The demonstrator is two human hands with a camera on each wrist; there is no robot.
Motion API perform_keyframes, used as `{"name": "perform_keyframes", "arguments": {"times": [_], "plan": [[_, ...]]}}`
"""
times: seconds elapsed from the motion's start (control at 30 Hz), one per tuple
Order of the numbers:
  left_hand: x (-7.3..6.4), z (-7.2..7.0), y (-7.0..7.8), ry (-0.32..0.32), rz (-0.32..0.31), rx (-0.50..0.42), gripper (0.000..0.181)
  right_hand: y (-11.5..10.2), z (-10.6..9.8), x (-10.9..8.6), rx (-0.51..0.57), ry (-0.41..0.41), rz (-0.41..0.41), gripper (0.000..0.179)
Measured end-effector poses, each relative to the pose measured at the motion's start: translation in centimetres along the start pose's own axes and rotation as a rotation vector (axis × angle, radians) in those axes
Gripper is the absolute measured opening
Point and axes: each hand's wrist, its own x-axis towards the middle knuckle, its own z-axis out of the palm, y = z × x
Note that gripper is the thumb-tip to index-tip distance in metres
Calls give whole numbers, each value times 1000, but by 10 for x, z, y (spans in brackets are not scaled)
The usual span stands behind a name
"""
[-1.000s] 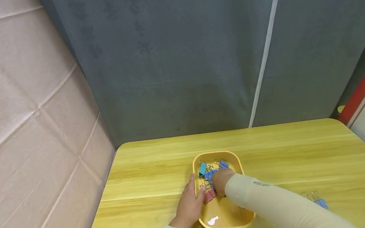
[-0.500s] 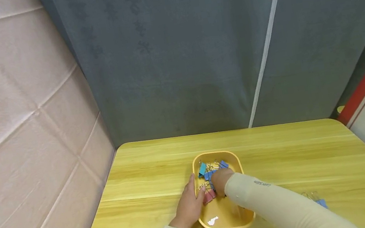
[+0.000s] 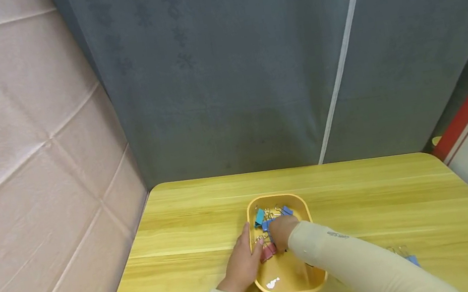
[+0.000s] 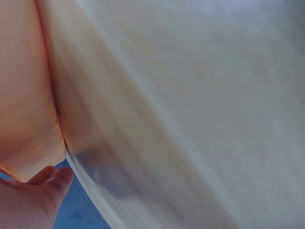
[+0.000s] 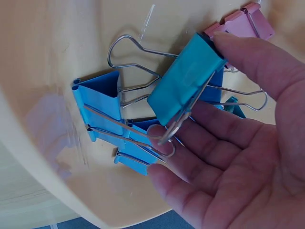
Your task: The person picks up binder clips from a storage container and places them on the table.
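A yellow-orange tray (image 3: 293, 287) stands on the table with several binder clips in it. My left hand (image 3: 240, 265) grips its left wall, thumb over the rim; in the left wrist view fingertips (image 4: 52, 183) show beside the tray's outer wall (image 4: 24, 86). My right hand (image 3: 283, 232) reaches into the tray. Seen from the right wrist, this hand (image 5: 238, 129) pinches a teal binder clip (image 5: 188, 78) between thumb and fingers. Blue binder clips (image 5: 102, 105) lie beneath and beside it. A pink binder clip (image 3: 267, 252) is near my left thumb, a teal one (image 3: 259, 217) farther back.
On the wooden table (image 3: 185, 245), right of the tray, a blue binder clip (image 3: 413, 259) lies partly behind my right sleeve (image 3: 352, 255). A grey curtain (image 3: 223, 76) hangs behind the far table edge, and a pale covered wall (image 3: 25, 163) rises on the left.
My right hand has shifted very slightly left inside the tray. The left hand and the tray stay where they were.
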Motion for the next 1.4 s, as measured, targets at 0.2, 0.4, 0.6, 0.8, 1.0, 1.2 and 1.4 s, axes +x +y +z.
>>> {"name": "perform_keyframes", "arguments": {"times": [0.2,0.4,0.6,0.8,1.0,1.2,1.4], "plan": [[0,0,1,-3,-2,2,68,1,-2,-1,52,10,-15,22],[0,0,0,4,2,-1,67,2,-6,-2,106,15,-30,21],[0,1,0,6,5,9,67,1,-11,-3,166,12,-7,25],[1,1,0,7,3,21,67,2,-16,-6,204,11,-16,26],[1,1,0,5,0,17,66,3,-21,-8,253,-3,-32,23],[1,1,0,7,7,16,65,3,-24,-9,275,-2,-49,22],[1,0,1,5,10,12,65,4,-27,-10,241,41,-72,22]]}}
